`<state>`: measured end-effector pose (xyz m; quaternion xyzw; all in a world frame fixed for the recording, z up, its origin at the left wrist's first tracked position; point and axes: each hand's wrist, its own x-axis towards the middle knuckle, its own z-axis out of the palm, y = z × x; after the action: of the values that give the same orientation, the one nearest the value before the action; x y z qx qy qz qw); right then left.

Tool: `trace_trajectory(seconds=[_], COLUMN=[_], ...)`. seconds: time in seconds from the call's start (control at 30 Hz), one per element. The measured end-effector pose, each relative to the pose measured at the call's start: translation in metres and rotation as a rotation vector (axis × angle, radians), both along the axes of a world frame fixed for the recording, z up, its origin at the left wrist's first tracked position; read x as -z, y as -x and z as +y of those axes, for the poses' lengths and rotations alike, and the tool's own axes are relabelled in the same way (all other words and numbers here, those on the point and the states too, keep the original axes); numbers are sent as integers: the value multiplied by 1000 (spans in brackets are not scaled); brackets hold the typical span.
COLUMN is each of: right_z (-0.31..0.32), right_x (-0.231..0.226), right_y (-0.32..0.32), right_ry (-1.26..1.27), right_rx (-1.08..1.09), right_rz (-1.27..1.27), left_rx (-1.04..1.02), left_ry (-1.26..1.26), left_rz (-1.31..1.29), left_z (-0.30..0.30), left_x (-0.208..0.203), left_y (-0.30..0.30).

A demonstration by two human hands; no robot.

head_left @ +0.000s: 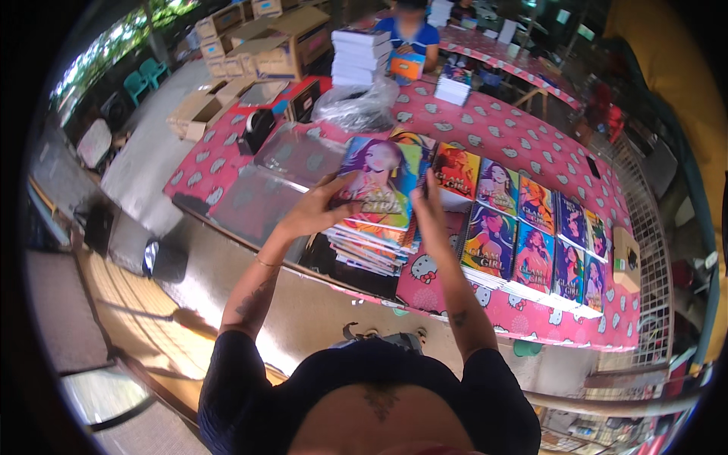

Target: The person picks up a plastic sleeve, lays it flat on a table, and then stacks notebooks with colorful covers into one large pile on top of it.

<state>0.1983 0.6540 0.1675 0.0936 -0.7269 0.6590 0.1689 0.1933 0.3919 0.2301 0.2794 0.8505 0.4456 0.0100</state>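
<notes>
A glossy notebook (379,163) with a colourful illustrated woman on its cover lies on top of a pile of notebooks (370,254) at the table's near edge. My left hand (322,206) rests at its left side, thumb and fingers spread over the cover. Along the right, spiral-bound side, my right hand (429,212) closes on the notebook's edge; part of its grip is hidden. Just behind the top notebook, another notebook (413,137) shows partly.
Rows of spiral notebooks (489,241) stand in stacks to the right on the pink patterned table cover (500,125). Clear plastic sheets (265,199) lie left, near a tape dispenser (256,130). Behind are a plastic bag (356,106), a tall white stack (360,59), cartons (280,45) and a seated person (413,34).
</notes>
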Motion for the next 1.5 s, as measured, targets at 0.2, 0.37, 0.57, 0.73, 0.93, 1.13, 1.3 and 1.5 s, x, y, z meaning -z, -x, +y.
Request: trace_trajectory(seconds=[0.2, 0.37, 0.57, 0.73, 0.93, 1.13, 1.3, 1.5], right_z=[-28, 3, 237, 485, 512, 721, 734, 646], right_x=[17, 15, 45, 78, 101, 90, 90, -35], right_y=[23, 19, 26, 0, 8, -49, -77, -106], right_ry=[-21, -35, -696, -954, -956, -1075, -916, 50], right_rx=[209, 131, 739, 981, 315, 1166, 1059, 864], right_rz=[71, 24, 79, -543, -249, -483, -781, -2], left_rx=[67, 75, -295, -253, 213, 267, 114, -77], left_ry=[-460, -465, -240, -570, -144, 369, 829, -299], left_rz=[-423, -389, 366, 439, 417, 445, 118, 228], left_z=[7, 5, 53, 213, 453, 559, 554, 482], left_x=[10, 12, -43, -46, 47, 130, 89, 24], left_y=[25, 33, -2, -44, 21, 134, 161, 96])
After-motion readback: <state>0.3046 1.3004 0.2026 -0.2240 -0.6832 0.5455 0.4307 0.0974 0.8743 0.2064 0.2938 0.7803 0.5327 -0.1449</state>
